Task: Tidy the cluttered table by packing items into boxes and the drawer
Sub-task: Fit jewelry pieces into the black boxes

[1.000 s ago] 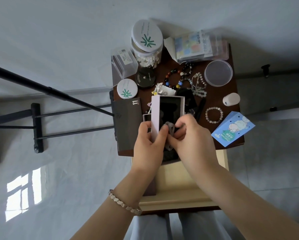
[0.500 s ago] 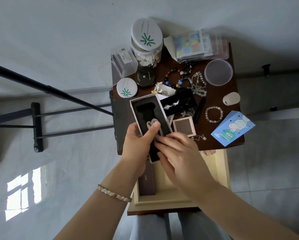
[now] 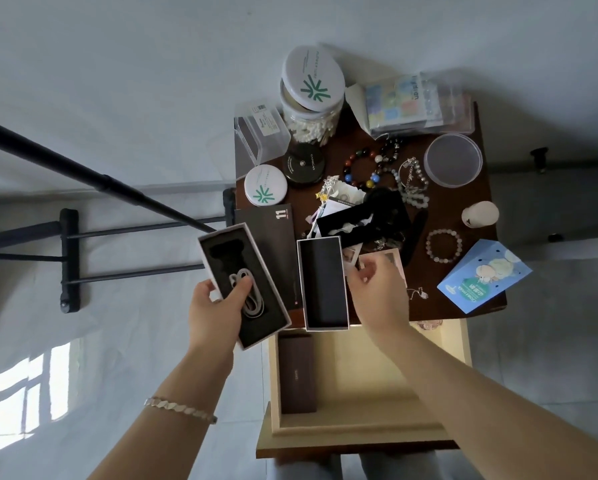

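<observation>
My left hand [image 3: 217, 308] grips a long white box [image 3: 221, 252] with a black foam insert, held out past the table's left edge, and its thumb presses a coiled white cable [image 3: 247, 289] into the insert. My right hand [image 3: 377, 289] pinches the right wall of the box's empty lid [image 3: 323, 282], which lies open side up at the table's near edge. Below them the cream drawer [image 3: 373, 372] stands pulled out with a dark brown case [image 3: 295, 372] inside at its left.
The small dark table [image 3: 470, 306] carries several bead bracelets [image 3: 443, 245], a cotton-swab jar [image 3: 312, 98], a round white tin [image 3: 265, 185], a black compact [image 3: 303, 163], a clear round tub [image 3: 452, 159], a blue card box [image 3: 483, 275], a black box [image 3: 276, 230] and a small pink box [image 3: 391, 256]. A black stand [image 3: 82, 174] lies at the left.
My left hand has carried the box with the cable leftward off the table. My right hand has left the cable and taken hold of the empty lid beside it.
</observation>
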A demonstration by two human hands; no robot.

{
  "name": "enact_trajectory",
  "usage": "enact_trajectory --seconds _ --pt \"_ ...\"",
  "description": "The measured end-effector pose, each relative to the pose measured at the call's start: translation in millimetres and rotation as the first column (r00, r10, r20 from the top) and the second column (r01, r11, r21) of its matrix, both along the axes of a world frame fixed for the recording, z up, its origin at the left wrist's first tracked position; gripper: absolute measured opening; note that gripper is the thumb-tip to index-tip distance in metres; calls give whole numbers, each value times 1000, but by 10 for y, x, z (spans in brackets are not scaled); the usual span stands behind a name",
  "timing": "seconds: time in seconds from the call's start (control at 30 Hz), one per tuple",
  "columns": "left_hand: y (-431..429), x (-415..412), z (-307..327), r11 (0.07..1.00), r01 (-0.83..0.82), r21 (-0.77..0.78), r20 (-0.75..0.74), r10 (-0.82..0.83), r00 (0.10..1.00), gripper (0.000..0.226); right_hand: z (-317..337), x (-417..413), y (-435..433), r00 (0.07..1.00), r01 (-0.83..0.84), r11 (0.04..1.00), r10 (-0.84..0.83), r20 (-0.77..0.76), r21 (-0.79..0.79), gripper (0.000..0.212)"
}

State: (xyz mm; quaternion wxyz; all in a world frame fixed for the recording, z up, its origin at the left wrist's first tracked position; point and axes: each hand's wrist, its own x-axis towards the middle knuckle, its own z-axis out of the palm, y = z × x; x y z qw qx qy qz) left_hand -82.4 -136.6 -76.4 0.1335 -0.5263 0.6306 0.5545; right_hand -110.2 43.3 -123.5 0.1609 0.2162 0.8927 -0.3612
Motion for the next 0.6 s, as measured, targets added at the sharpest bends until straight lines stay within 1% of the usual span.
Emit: enact_trajectory --seconds 0.03,0.07,0.1,0.13,0.17,0.2,0.23,0.27,0.3,0.33,0.37,0.4,0.43,0.47,0.53,0.57,0.6 --pt "-20 0 -29 1000 4 13 -5 -4 1000 35 -45 -96 -8 999 21 999 -19 -45 39 26" --pt "-35 4 -58 1000 7 30 -11 -7 1000 33 -93 -200 -3 993 -7 993 20 -115 117 33" --pt "-42 7 -86 999 15 43 -20 -14 1000 31 -134 -319 14 979 -83 970 123 -165 229 44" --pt "-43 9 -105 998 31 51 -31 -29 999 29 -165 -442 44 951 -195 920 261 -163 339 54" --pt "-36 8 -116 997 52 56 -40 -50 998 29 -176 -558 80 908 -328 843 406 -104 427 63" --pt "-22 1 -130 995 74 61 -47 -71 996 28 -183 -661 118 849 -459 744 528 -6 486 68" --pt "-6 -4 -145 994 88 70 -51 -85 995 28 -192 -743 152 784 -566 640 613 100 520 71" --pt "12 -13 -158 992 96 80 -54 -92 994 28 -201 -801 185 724 -642 546 664 189 539 73" --pt "32 -23 -167 991 97 93 -57 -92 994 28 -212 -837 217 671 -689 465 700 246 556 74" --pt "54 -37 -180 990 95 104 -56 -89 994 26 -213 -853 244 624 -716 398 733 271 574 74" --pt "76 -47 -190 989 93 112 -51 -88 995 23 -202 -849 270 586 -726 347 764 270 594 73" --pt "95 -66 -186 988 91 123 -49 -85 995 20 -194 -843 295 563 -717 319 789 245 620 71" --pt "112 -84 -182 987 86 135 -49 -80 996 20 -175 -831 326 557 -690 315 806 201 651 68" --pt "134 -102 -164 986 83 146 -51 -76 996 23 -149 -813 356 574 -648 337 806 147 683 67" --pt "182 -148 -115 983 89 159 -59 -80 995 31 -20 -771 427 658 -547 474 753 5 691 67" --pt "196 -163 -107 982 100 162 -61 -91 994 33 69 -731 457 690 -519 548 722 -57 656 68" --pt "218 -180 -89 979 116 171 -68 -105 992 31 178 -686 497 702 -505 612 701 -124 608 69"
